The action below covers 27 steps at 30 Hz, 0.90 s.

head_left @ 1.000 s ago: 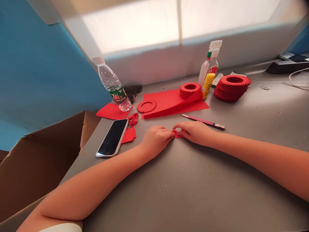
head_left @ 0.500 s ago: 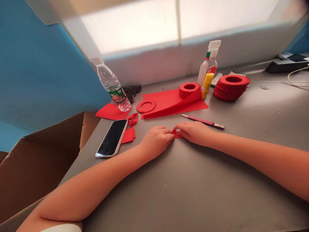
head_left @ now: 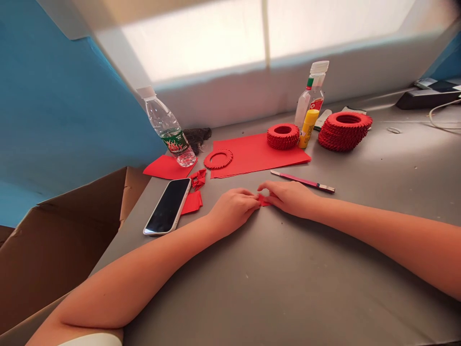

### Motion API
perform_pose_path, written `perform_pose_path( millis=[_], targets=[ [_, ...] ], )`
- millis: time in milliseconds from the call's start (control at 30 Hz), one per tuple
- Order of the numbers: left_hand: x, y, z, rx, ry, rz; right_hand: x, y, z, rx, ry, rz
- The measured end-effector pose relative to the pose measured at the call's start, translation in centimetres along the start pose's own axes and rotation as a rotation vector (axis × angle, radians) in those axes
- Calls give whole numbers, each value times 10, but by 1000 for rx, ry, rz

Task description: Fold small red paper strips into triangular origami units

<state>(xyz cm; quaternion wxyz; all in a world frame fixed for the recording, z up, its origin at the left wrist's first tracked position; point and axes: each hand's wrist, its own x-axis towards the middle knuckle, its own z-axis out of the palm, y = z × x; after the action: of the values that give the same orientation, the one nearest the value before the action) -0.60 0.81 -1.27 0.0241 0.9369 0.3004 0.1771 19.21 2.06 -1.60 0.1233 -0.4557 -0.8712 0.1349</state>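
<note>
My left hand (head_left: 234, 209) and right hand (head_left: 290, 198) met on the grey worktop (head_left: 288, 278), just in front of the red sheet (head_left: 252, 156) and not touching it. Between them was a small folded paper (head_left: 264, 201), also red. My grip on it was narrow: the fingers of both hands pinched it from either side, hiding much of it. I couldn't tell whether it touched the worktop.

Just in front of the red sheet's right end lay a pink craft knife (head_left: 302, 181), close to my right hand. A short ring stack (head_left: 283, 136) stood on the sheet's far side, and a flat paper ring (head_left: 218, 158) lay across its left edge. Beyond the sheet's right end were a yellow glue stick (head_left: 309, 129) and a glue bottle (head_left: 309, 93), with a taller ring stack (head_left: 345, 131) further right. Left of the sheet stood a water bottle (head_left: 167, 127), with a red scrap (head_left: 167, 166) beside it. Nearer me, off the sheet's front-left corner, lay a phone (head_left: 167, 206), face up, with a crumpled scrap (head_left: 199, 179) just beside it. A cardboard box (head_left: 61, 250) sat further left.
</note>
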Motion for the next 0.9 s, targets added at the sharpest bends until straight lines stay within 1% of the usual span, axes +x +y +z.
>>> perform_pose_path(
  millis=[133,267,433,600,733,800,833,900],
  targets=[
    [0,0,0,17,-17,12,0,-2,-2,3,-17,-40],
    [0,8,-3,151,-32,34,-1,-2,-3,-16,-36,-79],
    [-3,24,-9,334,-164,45,-3,-1,-3,-29,-30,-105],
    [-4,32,-16,368,-293,51,-3,-3,-4,-25,-12,-114],
    [-2,38,-31,300,-408,-14,-4,-1,-5,-40,-28,-136],
    [-1,39,-38,273,-432,-80,-4,0,-5,-41,-34,-149],
    [0,38,-40,271,-414,-131,-5,1,-4,-49,-23,-162],
    [0,32,-41,262,-308,-233,-5,3,-2,-94,32,-222]
  ],
)
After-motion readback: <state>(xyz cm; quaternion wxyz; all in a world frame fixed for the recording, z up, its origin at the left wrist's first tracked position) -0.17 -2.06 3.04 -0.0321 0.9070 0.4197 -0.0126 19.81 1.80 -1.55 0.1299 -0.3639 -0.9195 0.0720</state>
